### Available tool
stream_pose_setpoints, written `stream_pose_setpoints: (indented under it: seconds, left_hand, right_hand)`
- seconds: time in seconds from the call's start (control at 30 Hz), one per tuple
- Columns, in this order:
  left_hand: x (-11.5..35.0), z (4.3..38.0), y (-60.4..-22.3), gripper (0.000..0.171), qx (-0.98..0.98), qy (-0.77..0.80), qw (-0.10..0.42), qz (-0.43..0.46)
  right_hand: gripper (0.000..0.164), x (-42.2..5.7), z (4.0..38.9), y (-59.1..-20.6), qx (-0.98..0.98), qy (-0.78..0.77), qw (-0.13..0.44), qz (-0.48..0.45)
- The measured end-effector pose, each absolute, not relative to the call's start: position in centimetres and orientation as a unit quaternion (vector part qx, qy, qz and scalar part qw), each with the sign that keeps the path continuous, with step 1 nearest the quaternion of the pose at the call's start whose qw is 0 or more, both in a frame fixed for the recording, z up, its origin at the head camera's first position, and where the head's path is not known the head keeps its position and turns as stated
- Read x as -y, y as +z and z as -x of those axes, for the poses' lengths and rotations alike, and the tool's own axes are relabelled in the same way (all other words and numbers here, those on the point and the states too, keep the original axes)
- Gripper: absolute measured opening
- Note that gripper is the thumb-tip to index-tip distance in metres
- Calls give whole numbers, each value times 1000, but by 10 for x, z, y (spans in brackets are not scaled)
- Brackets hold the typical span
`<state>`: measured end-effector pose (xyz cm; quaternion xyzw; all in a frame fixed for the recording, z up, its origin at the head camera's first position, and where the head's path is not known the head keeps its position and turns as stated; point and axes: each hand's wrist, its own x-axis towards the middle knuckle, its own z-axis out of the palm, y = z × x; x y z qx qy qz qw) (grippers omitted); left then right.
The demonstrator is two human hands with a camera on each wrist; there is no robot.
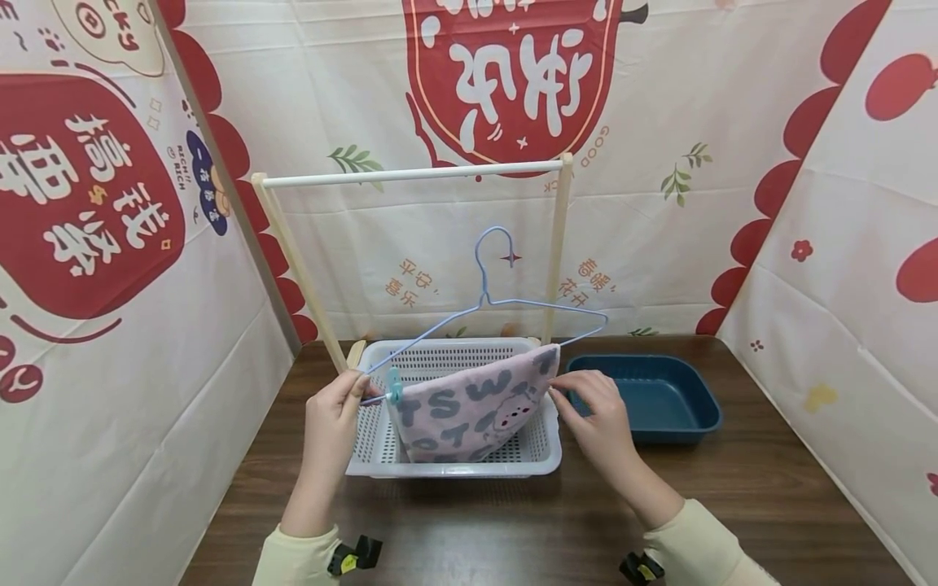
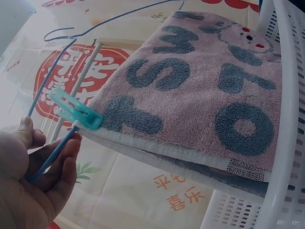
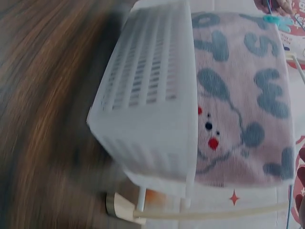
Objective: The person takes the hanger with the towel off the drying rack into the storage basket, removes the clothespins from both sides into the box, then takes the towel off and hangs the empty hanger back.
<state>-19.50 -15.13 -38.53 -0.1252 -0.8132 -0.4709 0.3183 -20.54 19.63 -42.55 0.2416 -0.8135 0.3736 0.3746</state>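
My left hand [image 1: 335, 415] grips the lower left corner of a blue wire hanger [image 2: 53, 155], with fingers and thumb round the wire. A pink towel [image 1: 469, 415] with grey letters and a cartoon face hangs folded over the hanger's bottom bar. One teal clothespin [image 2: 76, 110] clamps the towel's left end to the bar. The towel's lower part hangs down inside a white plastic basket [image 1: 454, 470]. At the towel's right edge is my right hand [image 1: 597, 411], fingers loosely bent; in the right wrist view its fingertips [image 3: 301, 179] show beside the towel's upper corner, slightly apart from it.
A wooden rack with a white rod [image 1: 418, 173] stands behind the basket, its posts rising at both sides. To the right, a dark blue tray [image 1: 714, 407] sits on the brown wooden table [image 1: 769, 505]. Printed cloth walls [image 1: 645, 268] enclose the back and sides.
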Motion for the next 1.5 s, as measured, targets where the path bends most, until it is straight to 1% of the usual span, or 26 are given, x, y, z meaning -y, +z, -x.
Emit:
stream_pose_setpoints:
  seconds: [0.1,0.27,0.6,0.87,1.1,1.3,1.5]
  left_hand:
    - [149,195,-385,18,811,-484,306,121]
    - [145,194,-385,19,807,-494,301,115]
    - [137,193,-387,22,796,-511,300,121]
    - [131,189,-389,22,803,-516,279,106]
    - [129,188,-391,21,796,-521,286,117]
    - [126,187,-392,23,793,-519,291,129]
    - [120,186,-395,23,790,-521,288,152]
  right_hand:
    - [18,-187,207,-427,803,378,380,-259]
    - [17,-171,209,-427,785,397,382,-284]
    - [15,-141,206,-424,776,421,361,-301]
    - [15,-116,205,-419,775,417,345,-326]
    - [14,-103,205,-415,768,419,346,-339]
    - [14,-97,205,-412,778,419,324,-339]
    - [21,-91,201,-407,788,415,289,-349]
